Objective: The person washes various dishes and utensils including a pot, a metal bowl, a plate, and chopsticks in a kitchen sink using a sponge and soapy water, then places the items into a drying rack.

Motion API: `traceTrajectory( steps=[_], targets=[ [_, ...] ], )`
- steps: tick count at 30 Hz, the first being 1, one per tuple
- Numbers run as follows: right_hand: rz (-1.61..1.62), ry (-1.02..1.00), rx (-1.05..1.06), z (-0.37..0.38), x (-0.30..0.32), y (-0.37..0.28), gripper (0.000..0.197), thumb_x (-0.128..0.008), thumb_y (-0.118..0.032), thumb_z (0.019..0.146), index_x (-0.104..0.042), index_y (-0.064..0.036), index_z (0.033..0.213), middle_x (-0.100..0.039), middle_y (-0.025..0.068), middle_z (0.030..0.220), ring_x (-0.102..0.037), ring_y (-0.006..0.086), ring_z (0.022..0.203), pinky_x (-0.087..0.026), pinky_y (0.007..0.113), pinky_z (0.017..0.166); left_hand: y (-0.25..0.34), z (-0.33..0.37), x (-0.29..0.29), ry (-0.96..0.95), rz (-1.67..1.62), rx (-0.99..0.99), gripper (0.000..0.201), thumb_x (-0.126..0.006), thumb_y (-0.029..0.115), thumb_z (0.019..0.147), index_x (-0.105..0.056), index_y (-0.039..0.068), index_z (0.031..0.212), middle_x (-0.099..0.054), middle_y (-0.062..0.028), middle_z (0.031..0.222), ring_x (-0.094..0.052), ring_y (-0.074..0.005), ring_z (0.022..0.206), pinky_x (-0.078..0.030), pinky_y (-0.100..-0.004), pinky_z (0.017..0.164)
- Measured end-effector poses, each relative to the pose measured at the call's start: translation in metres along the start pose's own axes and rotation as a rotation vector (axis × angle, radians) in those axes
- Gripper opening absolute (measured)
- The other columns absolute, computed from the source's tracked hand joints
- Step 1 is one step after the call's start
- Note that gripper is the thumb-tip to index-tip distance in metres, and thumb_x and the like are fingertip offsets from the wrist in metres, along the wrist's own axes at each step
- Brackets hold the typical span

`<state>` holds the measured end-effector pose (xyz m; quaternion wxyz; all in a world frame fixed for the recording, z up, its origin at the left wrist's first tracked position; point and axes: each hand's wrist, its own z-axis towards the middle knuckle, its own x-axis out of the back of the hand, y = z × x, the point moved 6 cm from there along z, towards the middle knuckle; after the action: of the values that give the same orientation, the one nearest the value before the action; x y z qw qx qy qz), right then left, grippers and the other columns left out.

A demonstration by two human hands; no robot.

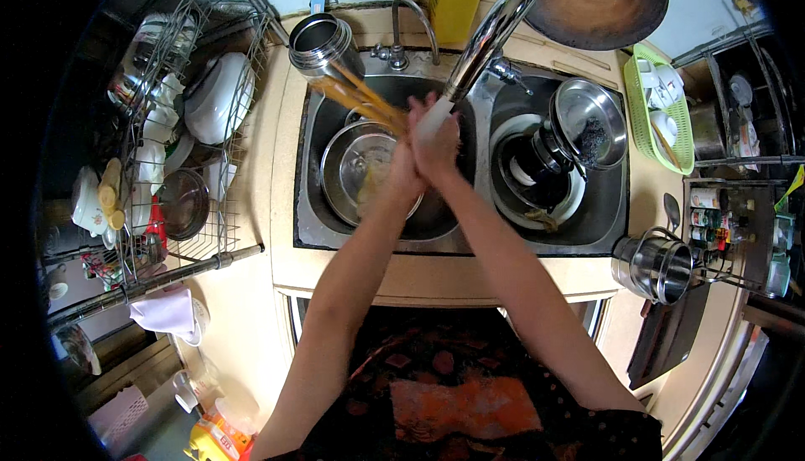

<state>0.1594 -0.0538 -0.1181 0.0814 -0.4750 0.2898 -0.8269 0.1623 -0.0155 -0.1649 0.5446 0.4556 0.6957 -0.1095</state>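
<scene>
Over the left sink basin [306,184] my two hands are pressed together under the spout of the chrome faucet [495,25]. A bundle of wooden chopsticks [362,102] is gripped between them, its free ends pointing to the far left. My left hand [406,169] closes round the near end, and my right hand [436,149] overlaps it on the right. The spout partly hides the right fingers. Below the hands sits a steel bowl [335,168] with something pale yellowish in it. A steel cylindrical container [323,50] is at the basin's back left corner, beside the chopstick tips.
The right basin [616,218] holds a white bowl [510,130], dark cookware and a steel bowl [608,105] with a scouring pad. A wire dish rack [222,243] stands left. Steel pots [658,268] and a green basket [637,117] line the right; a yellow bottle [455,0] stands behind.
</scene>
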Motion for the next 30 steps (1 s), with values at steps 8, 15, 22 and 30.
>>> traceTrajectory(
  steps=[8, 15, 22, 30],
  targets=[
    [0.365, -0.115, -0.130, -0.017, -0.001, -0.009, 0.042, -0.040, -0.031, 0.087, -0.048, -0.0057, 0.120, -0.037, 0.0249, 0.127, -0.026, 0.0393, 0.122, -0.018, 0.056, 0.098, 0.010, 0.006, 0.010, 0.008, 0.046, -0.126, 0.063, -0.029, 0.058, 0.087, -0.029, 0.017, 0.134, -0.036, -0.0084, 0.133, -0.042, -0.0316, 0.114, -0.034, -0.0455, 0.094],
    [-0.039, -0.062, -0.043, 0.018, -0.015, 0.010, 0.043, -0.041, -0.030, 0.088, -0.043, -0.0076, 0.125, -0.036, 0.0285, 0.126, -0.033, 0.0433, 0.119, -0.018, 0.057, 0.098, 0.001, -0.004, 0.007, 0.010, 0.030, -0.066, 0.057, -0.027, 0.049, 0.091, -0.033, 0.010, 0.132, -0.039, -0.0083, 0.132, -0.039, -0.0291, 0.118, -0.030, -0.0425, 0.100],
    [0.457, -0.063, 0.017, -0.028, -0.011, -0.019, 0.052, -0.039, -0.032, 0.088, -0.034, -0.0012, 0.130, -0.031, 0.0271, 0.132, -0.025, 0.0421, 0.124, -0.015, 0.053, 0.101, 0.025, 0.027, 0.028, -0.074, 0.051, -0.010, 0.056, -0.030, 0.051, 0.089, -0.029, 0.017, 0.134, -0.029, -0.0100, 0.138, -0.035, -0.0291, 0.122, -0.030, -0.0493, 0.097],
    [-0.021, -0.086, -0.124, 0.018, -0.017, 0.018, 0.050, -0.035, -0.031, 0.089, -0.034, -0.0021, 0.130, -0.038, 0.0240, 0.126, -0.029, 0.0393, 0.121, -0.014, 0.055, 0.100, 0.025, 0.000, -0.007, -0.179, 0.234, -0.171, 0.055, -0.028, 0.051, 0.090, -0.035, 0.015, 0.131, -0.038, -0.0075, 0.133, -0.038, -0.0256, 0.120, -0.033, -0.0437, 0.097]
  ],
)
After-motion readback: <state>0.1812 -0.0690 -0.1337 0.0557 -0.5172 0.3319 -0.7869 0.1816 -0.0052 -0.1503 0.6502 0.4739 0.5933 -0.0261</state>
